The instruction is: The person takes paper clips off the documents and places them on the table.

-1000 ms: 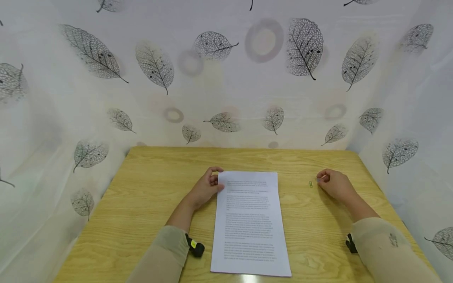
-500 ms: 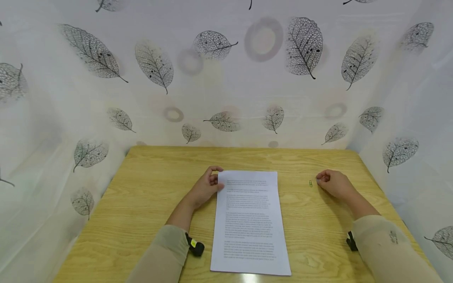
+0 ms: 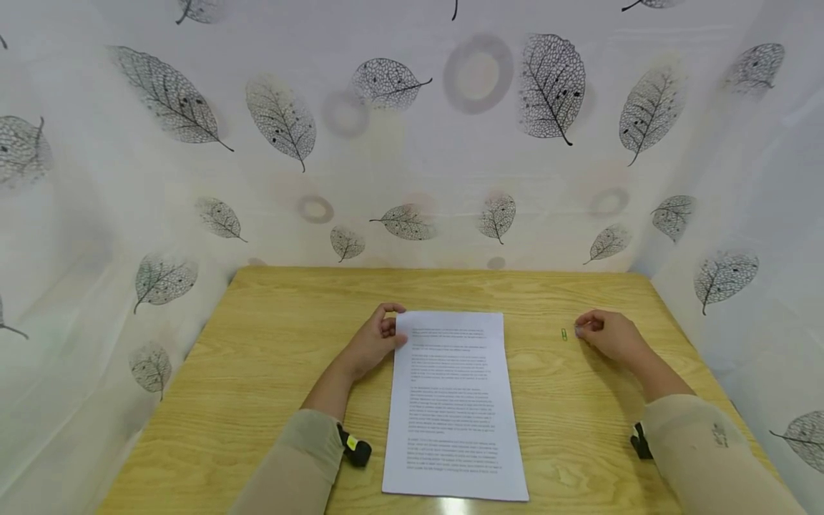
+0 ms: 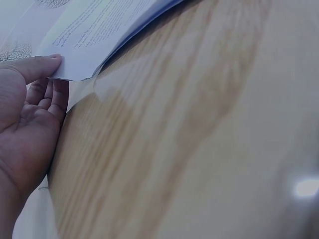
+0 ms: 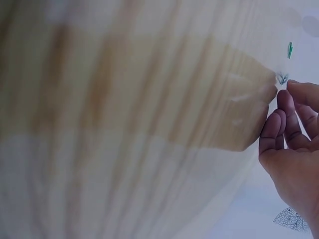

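A stack of printed paper [image 3: 450, 400] lies on the wooden table in front of me. At its far left corner my left hand [image 3: 373, 347] pinches the sheets; in the left wrist view the thumb [image 4: 47, 63] is on top and the fingers are below the corner. To the right, my right hand [image 3: 611, 336] is low over the table, thumb and fingertips together on a small bluish-grey paper clip [image 5: 282, 78], mostly hidden by them in the head view. A green paper clip [image 3: 563, 334] lies just left of those fingertips, apart from them.
The wooden table [image 3: 277, 315] ends at a far edge against a pale curtain [image 3: 412, 157] printed with leaves, which also closes in both sides. A black wrist camera [image 3: 356, 452] sits at the left cuff, close to the paper.
The left hand and the paper have stayed in place. My right hand has barely shifted, and a little more of the bluish clip shows at its fingertips.
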Tool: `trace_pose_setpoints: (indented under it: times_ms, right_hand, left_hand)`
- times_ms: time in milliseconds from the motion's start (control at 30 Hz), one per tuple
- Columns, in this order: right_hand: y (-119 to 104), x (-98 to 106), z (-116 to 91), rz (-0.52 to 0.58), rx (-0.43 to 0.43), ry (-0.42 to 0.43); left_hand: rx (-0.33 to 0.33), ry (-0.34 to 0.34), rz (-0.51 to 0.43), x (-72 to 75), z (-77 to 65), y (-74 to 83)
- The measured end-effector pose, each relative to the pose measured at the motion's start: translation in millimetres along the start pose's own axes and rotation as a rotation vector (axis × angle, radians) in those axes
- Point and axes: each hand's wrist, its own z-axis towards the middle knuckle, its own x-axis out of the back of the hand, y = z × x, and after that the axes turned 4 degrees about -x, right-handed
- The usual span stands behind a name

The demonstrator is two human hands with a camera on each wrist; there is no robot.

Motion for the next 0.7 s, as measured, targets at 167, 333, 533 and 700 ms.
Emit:
trace_pose_setpoints:
  times_ms: [167, 333, 533, 700]
  right_hand:
    - [4, 5, -4, 0.049, -0.015, 0.003]
    - [8, 12, -8, 0.211, -0.077, -0.019]
    - [7, 21, -16, 0.412, -0.114, -0.008]
    - [6, 22, -19, 0.5, -0.097, 0.0]
  left_hand:
    - [-0.001, 0.008, -0.006, -1.1, 0.7, 0.7]
    - [-0.001, 0.012, -0.013, -2.2, 0.5, 1.3]
    - [0.005, 0.015, -0.003, -2.9, -0.1, 2.1]
    - [0.014, 0.02, 0.003, -2.5, 1.1, 0.3]
